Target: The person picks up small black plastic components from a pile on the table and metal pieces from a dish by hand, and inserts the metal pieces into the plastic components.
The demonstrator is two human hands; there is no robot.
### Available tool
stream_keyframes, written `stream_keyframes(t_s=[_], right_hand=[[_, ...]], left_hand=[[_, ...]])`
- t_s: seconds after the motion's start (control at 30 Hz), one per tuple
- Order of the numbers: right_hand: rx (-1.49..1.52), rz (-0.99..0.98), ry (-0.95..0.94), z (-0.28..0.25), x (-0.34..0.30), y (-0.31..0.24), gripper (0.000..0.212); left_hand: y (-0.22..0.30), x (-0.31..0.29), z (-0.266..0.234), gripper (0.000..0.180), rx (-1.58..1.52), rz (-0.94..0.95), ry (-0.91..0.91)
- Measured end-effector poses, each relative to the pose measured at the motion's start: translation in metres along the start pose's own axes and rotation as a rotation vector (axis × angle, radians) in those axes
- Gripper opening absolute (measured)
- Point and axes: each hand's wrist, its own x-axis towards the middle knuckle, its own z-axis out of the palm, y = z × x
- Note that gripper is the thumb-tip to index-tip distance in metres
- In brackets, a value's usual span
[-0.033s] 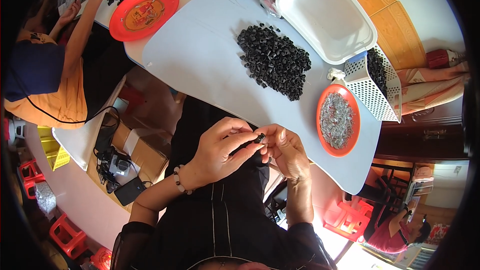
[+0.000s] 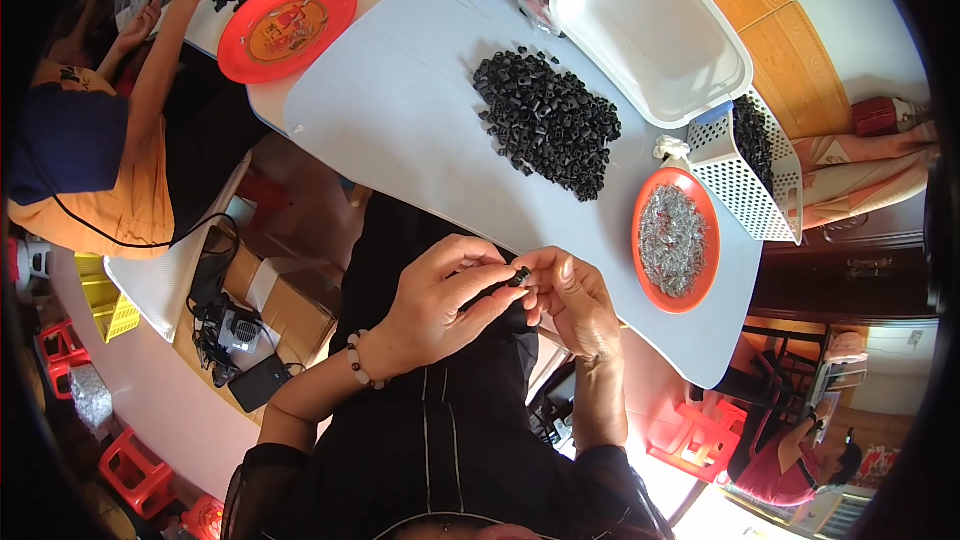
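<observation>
Just off the near edge of the table, my hands meet fingertip to fingertip. A small black plastic part (image 2: 519, 278) is pinched between the thumb and fingers of my left hand (image 2: 437, 298), which has a bead bracelet at its wrist. My right hand (image 2: 573, 302) is closed against the other side of that part, fingers curled and thumb raised. Whatever lies between its fingertips is too small to make out. Beyond my hands, a heap of similar black parts (image 2: 548, 122) lies on the pale table (image 2: 400, 110). An orange-red plate (image 2: 640, 277) to the right holds small clear pieces (image 2: 674, 240).
A white tub (image 2: 650, 30) stands at the back, beside a white perforated basket (image 2: 742, 180) with black parts. Toward the left lies a red plate (image 2: 335, 2); a co-worker (image 2: 85, 140) sits there. A cardboard box (image 2: 300, 305) with cables is below left. Red stools (image 2: 690, 440) stand about.
</observation>
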Motion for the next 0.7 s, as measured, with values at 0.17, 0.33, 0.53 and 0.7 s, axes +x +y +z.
stream_keyframes(t_s=[0.17, 0.33, 0.53, 0.7], right_hand=[[-0.306, -0.147, 0.094, -0.003, -0.006, -0.005, 0.038], [-0.294, -0.117, 0.140, 0.000, -0.009, -0.012, 0.016], [-0.648, -0.304, 0.359, -0.023, -0.014, -0.046, 0.009], [-1.138, -0.610, 0.929, -0.093, -0.002, -0.141, 0.009]], left_hand=[[0.004, 0.005, 0.004, 0.024, 0.022, 0.036, -0.017], [0.003, 0.003, 0.012, 0.022, 0.044, -0.007, -0.036], [-0.004, 0.008, 0.024, 0.021, -0.053, -0.035, -0.029], [-0.014, 0.001, 0.026, 0.013, -0.058, -0.091, -0.068]])
